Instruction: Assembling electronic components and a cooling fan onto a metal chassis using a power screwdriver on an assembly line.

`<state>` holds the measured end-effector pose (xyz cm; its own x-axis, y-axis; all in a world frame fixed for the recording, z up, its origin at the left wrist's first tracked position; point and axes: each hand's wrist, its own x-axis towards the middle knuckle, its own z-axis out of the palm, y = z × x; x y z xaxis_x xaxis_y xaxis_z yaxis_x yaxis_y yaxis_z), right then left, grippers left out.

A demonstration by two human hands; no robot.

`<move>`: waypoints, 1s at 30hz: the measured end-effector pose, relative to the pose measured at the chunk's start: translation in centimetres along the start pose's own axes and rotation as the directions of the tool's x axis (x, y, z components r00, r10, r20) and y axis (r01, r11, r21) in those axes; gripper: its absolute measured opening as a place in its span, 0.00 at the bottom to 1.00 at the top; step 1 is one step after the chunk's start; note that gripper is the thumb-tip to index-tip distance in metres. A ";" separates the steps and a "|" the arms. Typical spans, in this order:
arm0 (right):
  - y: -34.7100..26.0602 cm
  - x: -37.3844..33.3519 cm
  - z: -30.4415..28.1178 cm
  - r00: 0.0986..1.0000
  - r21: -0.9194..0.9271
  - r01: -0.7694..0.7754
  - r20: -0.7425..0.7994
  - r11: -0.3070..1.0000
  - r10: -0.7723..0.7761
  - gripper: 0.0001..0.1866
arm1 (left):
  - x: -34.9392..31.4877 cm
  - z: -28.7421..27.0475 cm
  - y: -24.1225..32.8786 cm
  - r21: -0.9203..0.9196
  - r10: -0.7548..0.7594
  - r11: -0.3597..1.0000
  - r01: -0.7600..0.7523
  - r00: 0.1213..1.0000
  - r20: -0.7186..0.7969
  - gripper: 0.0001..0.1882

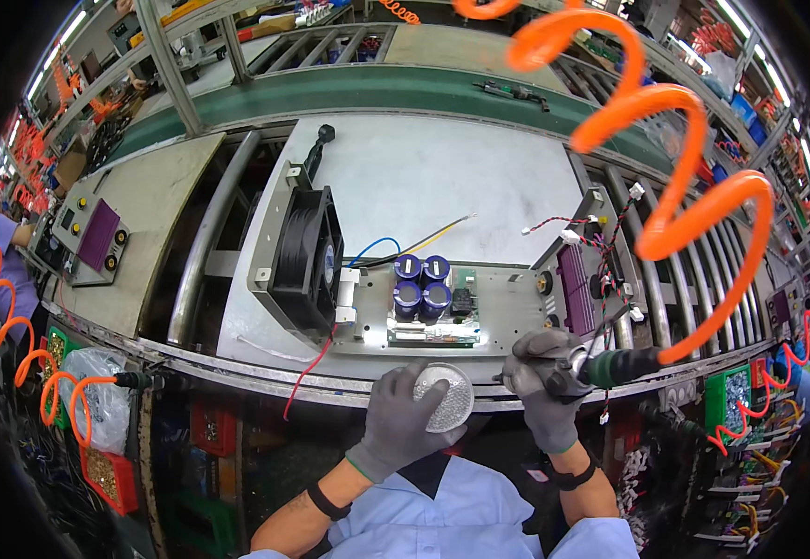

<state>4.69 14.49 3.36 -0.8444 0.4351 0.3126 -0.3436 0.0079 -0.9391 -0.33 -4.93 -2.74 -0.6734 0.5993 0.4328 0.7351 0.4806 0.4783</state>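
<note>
In my gloved left hand [400, 415] is a round silvery dish [449, 396], its inside grainy as if full of small metal pieces; my thumb lies across it. My gloved right hand [543, 377] is wrapped round a dark air screwdriver [568, 373], its tip towards the left and an orange coiled hose [741, 289] at its back. Just beyond both hands sits a metal chassis [507, 326]. It carries a circuit board [466, 326] with several purple capacitors [422, 284], a black fan [312, 256] at the left, and a purple-faced panel [577, 289] with wires at the right.
The chassis rests on a white board [424, 177] over rollers [209, 242]. A green conveyor belt [349, 93] runs behind, with another tool [512, 93] on it. At the left stand another panel unit [93, 238] and a co-worker [9, 270]. Parts bins [111, 480] flank me below.
</note>
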 end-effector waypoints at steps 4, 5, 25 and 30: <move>-1.6 0.0 0.7 0.999 0.115 -0.039 0.011 0.993 0.038 0.18 | 0.2 -0.4 0.1 0.041 0.044 0.998 -0.046 0.998 0.032 0.35; -1.8 -0.1 1.1 1.000 0.099 -0.023 -0.014 0.995 0.025 0.16 | 0.3 -0.4 0.1 0.052 0.042 0.998 -0.046 0.997 0.068 0.35; 0.9 1.8 5.0 0.989 0.038 -0.105 0.109 0.994 0.101 0.14 | 0.4 0.2 -0.5 0.040 -0.010 0.999 0.009 0.999 0.035 0.39; 1.0 2.4 5.2 0.984 0.055 -0.148 0.105 0.988 0.141 0.12 | 0.4 0.0 -0.4 0.035 -0.005 0.999 0.004 1.000 0.024 0.38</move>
<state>0.17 10.82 3.91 -0.9230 0.3345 0.1901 -0.2374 -0.1061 -0.9656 -0.93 -4.88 -2.74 -0.6751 0.6121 0.4119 0.7345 0.5050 0.4534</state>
